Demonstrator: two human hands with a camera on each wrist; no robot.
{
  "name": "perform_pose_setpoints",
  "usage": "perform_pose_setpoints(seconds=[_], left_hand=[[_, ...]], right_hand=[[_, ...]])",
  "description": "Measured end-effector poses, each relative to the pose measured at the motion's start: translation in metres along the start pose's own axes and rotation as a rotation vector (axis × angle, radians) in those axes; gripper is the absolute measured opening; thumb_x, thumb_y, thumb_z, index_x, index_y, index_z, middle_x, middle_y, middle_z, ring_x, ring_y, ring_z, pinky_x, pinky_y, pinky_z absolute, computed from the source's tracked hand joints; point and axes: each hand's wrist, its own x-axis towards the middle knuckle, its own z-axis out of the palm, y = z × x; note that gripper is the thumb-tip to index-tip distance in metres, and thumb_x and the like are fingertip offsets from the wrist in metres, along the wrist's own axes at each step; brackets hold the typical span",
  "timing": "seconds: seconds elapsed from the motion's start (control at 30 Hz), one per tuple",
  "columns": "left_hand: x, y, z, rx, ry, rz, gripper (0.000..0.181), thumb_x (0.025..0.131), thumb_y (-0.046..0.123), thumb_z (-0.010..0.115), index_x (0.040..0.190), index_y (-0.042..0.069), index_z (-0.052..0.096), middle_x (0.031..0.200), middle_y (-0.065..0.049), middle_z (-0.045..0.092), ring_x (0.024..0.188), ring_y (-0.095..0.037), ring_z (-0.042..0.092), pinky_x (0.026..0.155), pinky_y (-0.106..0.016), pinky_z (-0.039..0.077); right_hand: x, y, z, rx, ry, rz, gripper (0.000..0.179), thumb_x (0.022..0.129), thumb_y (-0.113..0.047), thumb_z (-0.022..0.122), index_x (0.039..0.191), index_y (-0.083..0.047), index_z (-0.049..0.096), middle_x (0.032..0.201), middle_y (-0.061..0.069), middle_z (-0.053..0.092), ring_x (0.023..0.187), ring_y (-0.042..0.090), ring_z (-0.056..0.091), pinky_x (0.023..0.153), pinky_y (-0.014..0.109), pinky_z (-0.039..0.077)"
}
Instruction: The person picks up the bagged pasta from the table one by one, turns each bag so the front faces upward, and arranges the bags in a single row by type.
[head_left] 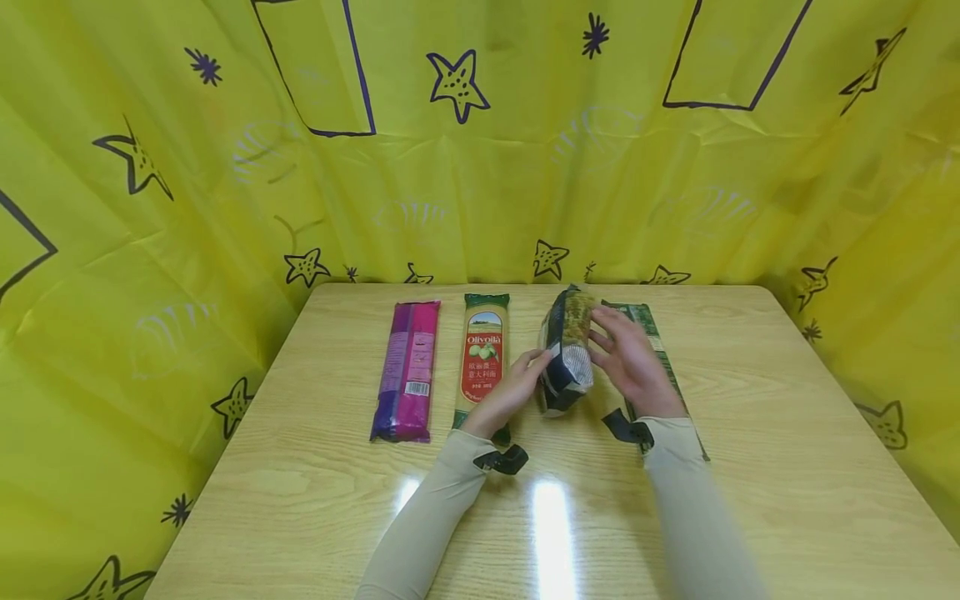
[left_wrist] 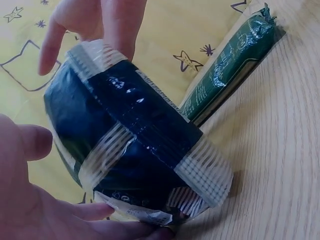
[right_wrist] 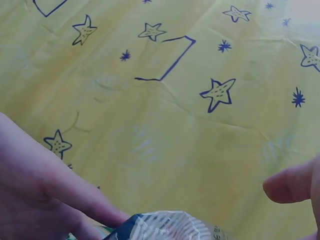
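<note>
A plump dark blue food packet (head_left: 566, 354), with striped clear patches and golden-brown contents, is tilted up over the table between both hands. My left hand (head_left: 513, 390) holds its lower left side; in the left wrist view, fingers (left_wrist: 95, 227) run along its underside and the thumb lies near its edge. On the other side my right hand (head_left: 636, 367) touches it with spread, slightly bent fingers. Only a striped corner of the packet (right_wrist: 172, 227) appears in the right wrist view. A green packet (head_left: 643, 321) lies partly behind the right hand.
Left of the hands, an Olivoila pasta packet (head_left: 483, 346) lies on the wooden table (head_left: 315, 492), partly under the left forearm. Farther left is a pink and purple packet (head_left: 408, 371). A yellow patterned curtain (head_left: 510, 183) hangs behind and along both sides.
</note>
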Motion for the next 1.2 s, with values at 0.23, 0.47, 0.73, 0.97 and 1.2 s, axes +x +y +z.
perform_pose_setpoints(seconds=[0.23,0.47,0.73,0.97,1.2], left_hand=[[0.0,0.001,-0.007,-0.006,-0.016,-0.006,0.071,0.109,0.053,0.037,0.158,0.001,0.038,0.165,-0.018,0.039,0.157,-0.034,0.031,0.13,-0.05,0.024],[0.001,0.001,-0.016,-0.058,0.009,-0.004,0.065,0.108,0.046,0.044,0.157,0.002,0.041,0.162,-0.019,0.043,0.153,-0.035,0.037,0.126,-0.052,0.033],[0.0,0.007,-0.02,-0.129,0.104,-0.01,0.052,0.107,0.031,0.051,0.153,0.007,0.047,0.151,-0.02,0.053,0.136,-0.036,0.053,0.112,-0.053,0.048],[0.0,0.009,-0.023,-0.159,0.137,0.016,0.047,0.107,0.028,0.05,0.149,0.005,0.052,0.146,-0.02,0.057,0.129,-0.036,0.058,0.109,-0.052,0.05],[-0.001,0.011,-0.027,-0.14,0.111,0.053,0.065,0.11,0.045,0.042,0.156,0.0,0.04,0.158,-0.021,0.045,0.143,-0.04,0.047,0.121,-0.054,0.039]], right_hand=[[0.0,0.003,0.007,0.002,0.003,-0.015,0.066,0.112,-0.029,0.043,0.166,-0.006,0.012,0.17,0.009,0.017,0.158,0.03,0.017,0.125,0.038,0.03],[0.001,0.006,0.01,-0.012,-0.019,-0.028,0.062,0.113,-0.024,0.038,0.165,-0.003,0.011,0.174,0.012,0.009,0.161,0.032,0.011,0.132,0.046,0.02],[0.005,0.011,0.014,-0.024,-0.023,-0.031,0.058,0.113,-0.017,0.037,0.162,0.003,0.016,0.172,0.016,0.012,0.161,0.031,0.013,0.133,0.045,0.019],[0.005,0.014,0.015,0.001,-0.025,-0.04,0.043,0.113,-0.019,0.039,0.151,-0.001,0.035,0.157,0.007,0.035,0.159,0.029,0.021,0.132,0.044,0.022],[0.005,0.018,0.014,-0.008,-0.045,-0.056,0.039,0.113,-0.026,0.041,0.144,-0.003,0.043,0.146,0.0,0.046,0.154,0.027,0.03,0.124,0.039,0.036]])
